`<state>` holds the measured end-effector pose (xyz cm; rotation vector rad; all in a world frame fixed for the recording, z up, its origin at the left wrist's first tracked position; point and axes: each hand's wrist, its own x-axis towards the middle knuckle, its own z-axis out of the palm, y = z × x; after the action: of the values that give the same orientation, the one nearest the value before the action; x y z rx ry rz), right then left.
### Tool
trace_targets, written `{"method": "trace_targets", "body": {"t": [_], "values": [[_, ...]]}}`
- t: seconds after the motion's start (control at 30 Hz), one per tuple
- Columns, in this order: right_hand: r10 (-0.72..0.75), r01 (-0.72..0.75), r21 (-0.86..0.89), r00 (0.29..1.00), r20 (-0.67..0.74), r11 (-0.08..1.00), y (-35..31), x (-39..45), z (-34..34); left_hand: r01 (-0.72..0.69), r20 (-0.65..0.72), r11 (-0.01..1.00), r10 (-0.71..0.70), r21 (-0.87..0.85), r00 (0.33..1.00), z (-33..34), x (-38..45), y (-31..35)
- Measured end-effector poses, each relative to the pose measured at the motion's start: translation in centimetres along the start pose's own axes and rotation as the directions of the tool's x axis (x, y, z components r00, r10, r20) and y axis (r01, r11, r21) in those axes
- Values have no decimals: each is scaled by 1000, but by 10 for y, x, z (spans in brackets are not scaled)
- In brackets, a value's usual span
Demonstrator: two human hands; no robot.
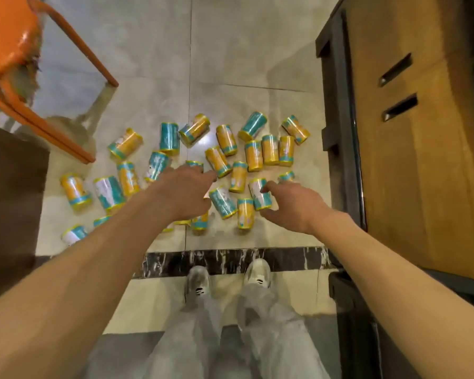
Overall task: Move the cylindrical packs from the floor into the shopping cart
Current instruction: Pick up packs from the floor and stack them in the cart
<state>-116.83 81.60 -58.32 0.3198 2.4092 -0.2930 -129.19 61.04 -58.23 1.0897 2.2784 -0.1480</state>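
While a wooden cabinet (422, 149) stands at right and an orange chair (14, 50) at left, yellow-and-teal cylindrical packs (225, 140) lie scattered on the tiled floor (148, 50). Above them both hands reach, the left hand (185, 191) and right hand (293, 205) loosely spread, holding nothing.

An orange chair (8, 45) is seen at far left on the pale tiled floor (244, 50), a wooden cabinet (422, 160) at right, and a dark marble strip (230, 261) nearer.
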Motion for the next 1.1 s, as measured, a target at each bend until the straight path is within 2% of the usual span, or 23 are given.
{"method": "trace_targets", "body": {"t": [0.23,0.47,0.73,0.93,1.03,1.1], "values": [[-67,69,-63,997,37,996,50,128,127,4,62,997,1,-76,998,163,131,-5],[-136,135,-209,991,12,969,82,234,234,3,11,999,-3,47,1000,275,222,-21],[-179,154,-280,982,-66,948,97,292,281,-35,-135,997,44,66,990,315,267,-45],[-147,118,-282,986,-84,952,93,289,284,-13,-148,996,25,84,989,309,260,-51],[-71,51,-204,993,-90,978,84,283,290,13,-128,997,-3,75,992,305,249,-49],[35,-42,-71,993,-109,997,76,282,302,23,-124,997,-13,80,992,306,244,-47]]}}
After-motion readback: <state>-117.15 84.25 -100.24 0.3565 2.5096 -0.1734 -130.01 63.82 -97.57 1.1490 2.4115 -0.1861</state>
